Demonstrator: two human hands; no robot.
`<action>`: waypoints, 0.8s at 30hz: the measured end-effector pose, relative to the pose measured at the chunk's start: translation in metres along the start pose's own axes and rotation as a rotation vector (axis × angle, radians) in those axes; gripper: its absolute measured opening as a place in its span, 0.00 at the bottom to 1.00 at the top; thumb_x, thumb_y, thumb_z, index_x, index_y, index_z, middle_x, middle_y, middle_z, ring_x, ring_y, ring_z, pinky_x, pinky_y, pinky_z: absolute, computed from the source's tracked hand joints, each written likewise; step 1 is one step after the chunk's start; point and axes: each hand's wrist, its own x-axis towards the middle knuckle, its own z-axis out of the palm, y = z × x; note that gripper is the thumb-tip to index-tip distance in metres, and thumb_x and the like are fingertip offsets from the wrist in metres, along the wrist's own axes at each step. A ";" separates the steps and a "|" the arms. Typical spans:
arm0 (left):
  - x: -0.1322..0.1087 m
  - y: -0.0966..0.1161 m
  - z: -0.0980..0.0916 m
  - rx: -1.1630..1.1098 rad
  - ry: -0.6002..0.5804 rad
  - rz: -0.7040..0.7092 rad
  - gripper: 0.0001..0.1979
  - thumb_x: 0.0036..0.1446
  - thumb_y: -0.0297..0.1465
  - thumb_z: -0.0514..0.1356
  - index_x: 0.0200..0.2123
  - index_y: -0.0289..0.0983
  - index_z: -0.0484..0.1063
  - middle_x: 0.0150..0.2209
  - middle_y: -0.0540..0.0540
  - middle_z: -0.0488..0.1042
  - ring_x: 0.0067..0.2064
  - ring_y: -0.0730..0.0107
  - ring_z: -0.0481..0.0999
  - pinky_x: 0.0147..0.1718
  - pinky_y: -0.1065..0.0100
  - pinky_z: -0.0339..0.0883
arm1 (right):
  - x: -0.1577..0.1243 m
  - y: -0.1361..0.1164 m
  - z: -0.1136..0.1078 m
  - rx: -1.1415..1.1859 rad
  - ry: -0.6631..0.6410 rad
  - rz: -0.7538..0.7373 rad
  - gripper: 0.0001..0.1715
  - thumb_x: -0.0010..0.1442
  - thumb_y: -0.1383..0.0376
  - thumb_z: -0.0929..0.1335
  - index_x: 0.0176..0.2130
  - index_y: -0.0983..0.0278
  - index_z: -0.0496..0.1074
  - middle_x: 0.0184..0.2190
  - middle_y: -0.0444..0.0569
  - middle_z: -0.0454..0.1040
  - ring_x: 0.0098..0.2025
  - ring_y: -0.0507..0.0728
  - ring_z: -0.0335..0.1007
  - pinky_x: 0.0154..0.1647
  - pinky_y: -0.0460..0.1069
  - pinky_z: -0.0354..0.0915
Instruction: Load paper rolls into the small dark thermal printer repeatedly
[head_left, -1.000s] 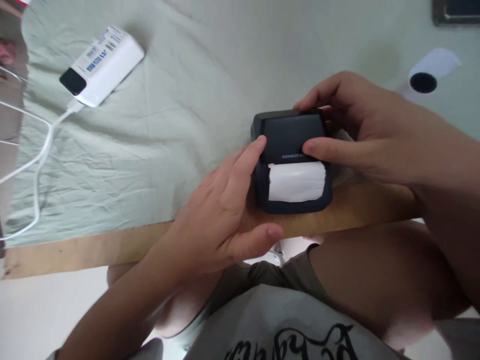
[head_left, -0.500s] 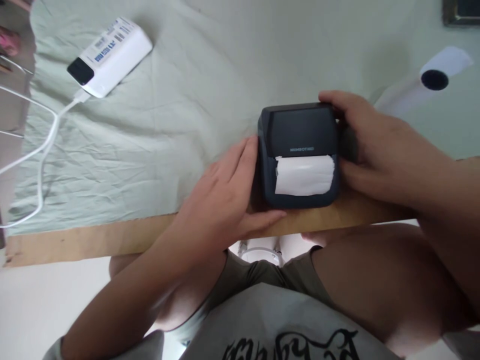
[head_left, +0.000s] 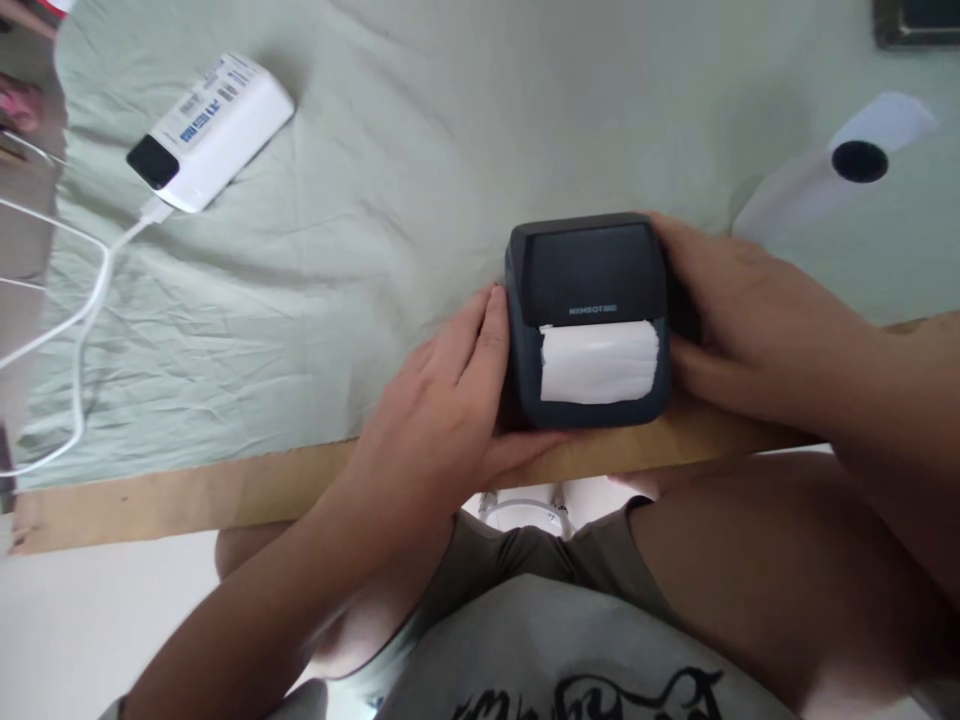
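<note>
A dark NIIMBOT label printer point(head_left: 589, 268) sits close to the table's front edge, with a strip of white paper point(head_left: 598, 362) across its front. My left hand point(head_left: 450, 390) grips its left side, fingers along the wall and thumb low at the front corner. On the opposite side my right hand point(head_left: 739, 310) holds the printer, the index finger reaching to the back right corner and the thumb lower down. Parts of the right fingers are hidden behind the printer.
A white power bank point(head_left: 232, 130) with a label lies at the upper left, joined to a white cable point(head_left: 101, 280). Toward the right rests a white roll-like thing point(head_left: 787, 195) with a dark round end. A dark-framed object point(head_left: 919, 22) shows in the top right corner. Wooden edge point(head_left: 195, 490) borders the cloth.
The view has shifted slightly, so most things appear a little lower and to the left. My right index finger lies closer against the printer's back corner. Both hands stay on the printer.
</note>
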 end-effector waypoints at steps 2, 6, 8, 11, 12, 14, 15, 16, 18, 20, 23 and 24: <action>0.001 0.001 -0.001 -0.011 0.014 -0.009 0.53 0.69 0.67 0.68 0.81 0.38 0.65 0.79 0.28 0.73 0.77 0.34 0.77 0.74 0.43 0.77 | 0.001 -0.007 0.000 0.011 0.003 -0.007 0.36 0.71 0.61 0.65 0.74 0.59 0.64 0.57 0.59 0.84 0.55 0.71 0.85 0.52 0.68 0.83; 0.002 0.002 0.000 0.014 0.058 0.006 0.50 0.70 0.64 0.69 0.80 0.38 0.68 0.77 0.28 0.75 0.74 0.32 0.82 0.71 0.41 0.80 | 0.004 -0.016 0.000 0.049 0.037 -0.005 0.33 0.71 0.63 0.63 0.73 0.56 0.65 0.50 0.53 0.84 0.49 0.68 0.85 0.46 0.64 0.81; 0.003 0.003 0.002 0.022 0.064 0.009 0.48 0.69 0.62 0.71 0.79 0.40 0.69 0.77 0.30 0.76 0.73 0.32 0.83 0.70 0.41 0.82 | 0.003 -0.017 0.000 0.060 0.037 -0.007 0.34 0.70 0.63 0.64 0.73 0.54 0.65 0.51 0.51 0.84 0.50 0.68 0.85 0.46 0.62 0.81; 0.005 0.007 0.002 0.005 0.062 -0.009 0.47 0.65 0.56 0.75 0.79 0.41 0.70 0.76 0.31 0.77 0.73 0.31 0.82 0.71 0.41 0.81 | 0.002 -0.015 -0.002 0.060 -0.003 -0.008 0.36 0.70 0.63 0.65 0.74 0.53 0.64 0.53 0.52 0.85 0.50 0.68 0.85 0.47 0.63 0.81; 0.005 0.008 0.001 -0.007 0.060 -0.018 0.48 0.64 0.54 0.76 0.79 0.40 0.70 0.76 0.31 0.77 0.73 0.30 0.82 0.72 0.40 0.81 | 0.002 -0.014 -0.003 0.056 -0.006 0.002 0.36 0.70 0.62 0.65 0.74 0.54 0.63 0.54 0.53 0.85 0.51 0.69 0.85 0.48 0.63 0.81; 0.006 0.009 -0.003 -0.067 0.026 -0.036 0.49 0.61 0.51 0.78 0.79 0.39 0.70 0.75 0.32 0.78 0.73 0.28 0.82 0.72 0.38 0.81 | 0.001 -0.011 -0.003 0.045 -0.016 0.029 0.35 0.72 0.60 0.64 0.74 0.57 0.63 0.55 0.56 0.84 0.53 0.69 0.85 0.51 0.64 0.80; 0.006 0.008 -0.005 -0.124 0.012 -0.053 0.50 0.60 0.52 0.78 0.79 0.40 0.70 0.75 0.34 0.78 0.73 0.28 0.81 0.72 0.37 0.81 | 0.001 -0.009 -0.003 0.041 -0.017 0.041 0.35 0.72 0.59 0.64 0.74 0.59 0.64 0.56 0.57 0.84 0.55 0.70 0.85 0.52 0.64 0.80; 0.005 0.007 -0.008 -0.210 -0.003 -0.069 0.50 0.60 0.53 0.79 0.78 0.42 0.71 0.74 0.36 0.80 0.74 0.28 0.81 0.72 0.36 0.81 | 0.001 -0.008 -0.002 0.038 -0.019 0.052 0.34 0.73 0.58 0.64 0.74 0.60 0.64 0.56 0.58 0.84 0.56 0.70 0.85 0.53 0.64 0.80; 0.003 0.004 -0.013 -0.427 0.129 -0.095 0.43 0.63 0.56 0.77 0.75 0.47 0.75 0.74 0.42 0.80 0.76 0.32 0.79 0.74 0.36 0.79 | 0.001 -0.006 0.000 0.029 -0.020 0.060 0.33 0.72 0.58 0.63 0.72 0.61 0.65 0.54 0.58 0.84 0.55 0.70 0.85 0.52 0.63 0.79; -0.001 0.001 -0.016 -0.659 0.276 -0.058 0.30 0.71 0.51 0.74 0.71 0.51 0.79 0.73 0.47 0.82 0.77 0.42 0.80 0.77 0.40 0.77 | 0.001 -0.004 0.002 0.018 -0.005 0.060 0.32 0.72 0.57 0.63 0.70 0.63 0.66 0.52 0.59 0.84 0.54 0.71 0.85 0.52 0.64 0.79; -0.005 0.002 -0.020 -0.793 0.304 -0.110 0.19 0.74 0.44 0.73 0.65 0.53 0.83 0.68 0.48 0.86 0.72 0.47 0.84 0.73 0.44 0.82 | 0.001 -0.001 0.004 0.011 -0.008 0.050 0.32 0.72 0.56 0.62 0.70 0.63 0.67 0.52 0.60 0.84 0.55 0.71 0.84 0.53 0.64 0.79; -0.005 0.003 -0.020 -0.794 0.299 -0.142 0.19 0.74 0.43 0.74 0.64 0.52 0.83 0.67 0.48 0.86 0.71 0.48 0.85 0.72 0.44 0.83 | 0.001 0.000 0.005 0.009 -0.013 0.050 0.33 0.72 0.56 0.62 0.71 0.62 0.67 0.53 0.60 0.84 0.55 0.71 0.84 0.53 0.64 0.78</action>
